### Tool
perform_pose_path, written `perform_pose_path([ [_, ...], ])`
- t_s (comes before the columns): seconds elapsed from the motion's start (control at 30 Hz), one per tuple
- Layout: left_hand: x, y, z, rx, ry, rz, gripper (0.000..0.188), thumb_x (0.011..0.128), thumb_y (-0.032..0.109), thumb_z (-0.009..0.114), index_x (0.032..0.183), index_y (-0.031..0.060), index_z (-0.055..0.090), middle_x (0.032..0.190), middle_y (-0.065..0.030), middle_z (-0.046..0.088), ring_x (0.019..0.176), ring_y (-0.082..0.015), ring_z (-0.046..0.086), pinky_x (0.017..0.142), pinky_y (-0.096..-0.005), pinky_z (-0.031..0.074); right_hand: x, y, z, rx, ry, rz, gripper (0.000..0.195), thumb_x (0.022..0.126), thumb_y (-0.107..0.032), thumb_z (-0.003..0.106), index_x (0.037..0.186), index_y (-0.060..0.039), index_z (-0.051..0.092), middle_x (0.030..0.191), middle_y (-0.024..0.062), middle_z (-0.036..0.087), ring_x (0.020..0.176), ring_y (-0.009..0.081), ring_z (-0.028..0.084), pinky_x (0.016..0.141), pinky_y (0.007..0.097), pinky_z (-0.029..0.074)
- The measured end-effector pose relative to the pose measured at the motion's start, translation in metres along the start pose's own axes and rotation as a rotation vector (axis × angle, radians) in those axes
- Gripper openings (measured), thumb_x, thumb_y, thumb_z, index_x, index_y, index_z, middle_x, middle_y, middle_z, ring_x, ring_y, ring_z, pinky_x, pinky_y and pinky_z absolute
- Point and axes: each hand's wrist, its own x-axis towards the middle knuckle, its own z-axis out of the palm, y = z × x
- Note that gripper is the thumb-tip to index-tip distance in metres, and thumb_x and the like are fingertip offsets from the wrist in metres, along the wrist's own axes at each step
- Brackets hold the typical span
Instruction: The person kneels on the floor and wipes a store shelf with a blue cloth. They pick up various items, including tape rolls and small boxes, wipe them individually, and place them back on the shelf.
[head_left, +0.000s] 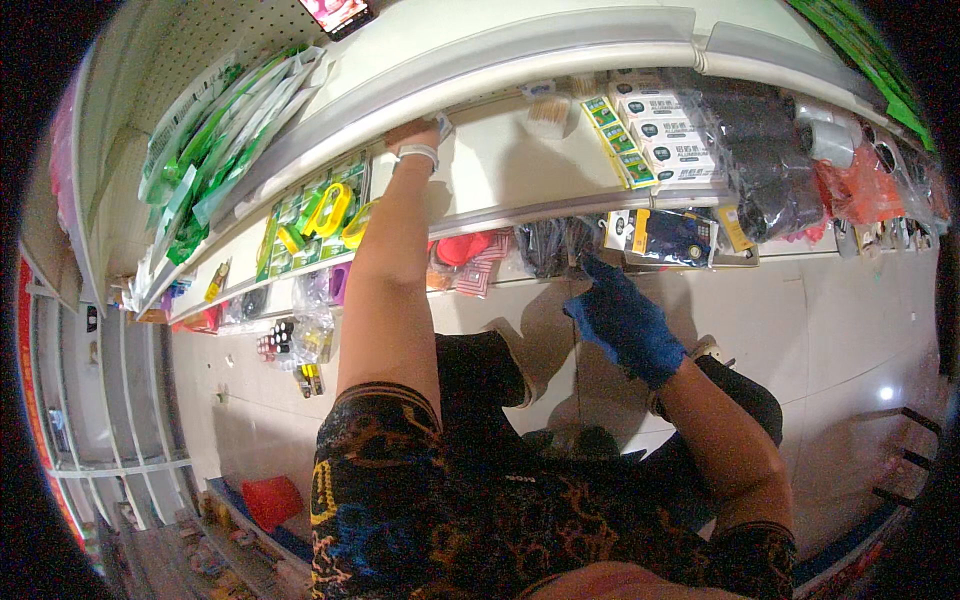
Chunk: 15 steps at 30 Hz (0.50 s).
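Observation:
My left hand (414, 135) is bare, with a white band at the wrist. It reaches deep onto a white shelf (487, 176), partly hidden under the upper shelf's edge, beside a small whitish packet (444, 127); whether it grips this cannot be told. My right hand (626, 319), in a blue glove, hangs in front of the shelves, fingers pointing toward dark plastic-wrapped goods (551, 244) on the lower shelf. Nothing shows in it. A tub of toothpicks (550, 114) stands on the shelf between the hands, left of green and yellow packets (619, 142) and white aluminium foil boxes (671, 135).
Green and white bags (225, 142) hang over the upper shelf's left side. Yellow tape-like rings (330, 210) lie left of my left forearm. Black bag rolls (761, 142) fill the shelf's right side. Small bottles (276, 337) stand on the tiled floor near a red container (271, 502).

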Motion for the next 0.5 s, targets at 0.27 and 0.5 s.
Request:
perform_pose_path([
  [0.27,-0.051,0.179,-0.024,-0.714,-0.27,0.096,0.055,0.097,0.045,0.06,0.133,0.0037,0.058,0.133,-0.0211,0.062,0.124,-0.0381,0.057,0.105,-0.0467,0.046,0.011,-0.015,-0.015,-0.946,-0.045,-0.237,0.021,0.083,-0.024,0.069,0.087,-0.0031,0.069,0.095,0.0122,0.066,0.103,0.033,0.061,0.107,0.0475,0.039],
  [0.5,-0.051,0.177,-0.036,-0.803,-0.618,-0.138,0.049,0.073,0.034,0.087,0.107,0.0019,0.074,0.112,-0.0182,0.073,0.099,-0.0267,0.072,0.085,-0.0365,0.056,0.01,0.015,-0.019,-0.566,0.309,-0.491,0.032,0.078,-0.023,0.071,0.1,-0.0011,0.066,0.104,0.0203,0.061,0.11,0.0421,0.055,0.103,0.0506,0.041],
])
